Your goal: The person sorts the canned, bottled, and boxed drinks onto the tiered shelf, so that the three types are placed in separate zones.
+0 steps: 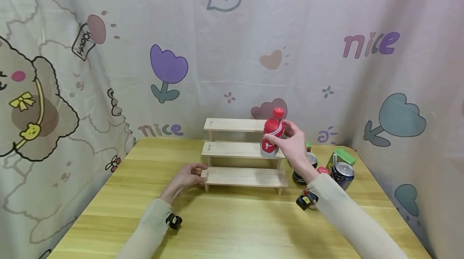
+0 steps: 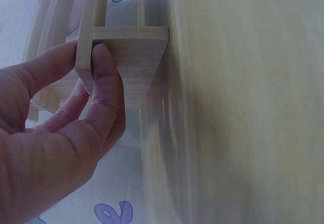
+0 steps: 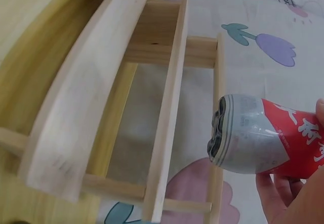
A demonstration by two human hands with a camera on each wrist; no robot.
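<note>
A three-step wooden rack (image 1: 243,176) stands in the middle of the table, its shelves bare. My left hand (image 1: 188,177) pinches the left end of its lowest shelf, thumb on top and fingers underneath, as the left wrist view (image 2: 83,102) shows. My right hand (image 1: 295,146) grips a red bottle (image 1: 272,134) with a red cap and a clear lower part. The bottle is upright in the air, overlapping the right end of the upper shelves in the head view. In the right wrist view its ridged base (image 3: 217,133) points toward the rack, apart from it.
Right of the rack, partly behind my right forearm, stand a dark can (image 1: 342,173), another can (image 1: 311,158), a green carton (image 1: 342,156) and a red-capped item (image 1: 322,170). A printed curtain (image 1: 232,49) hangs behind the wooden table (image 1: 232,226).
</note>
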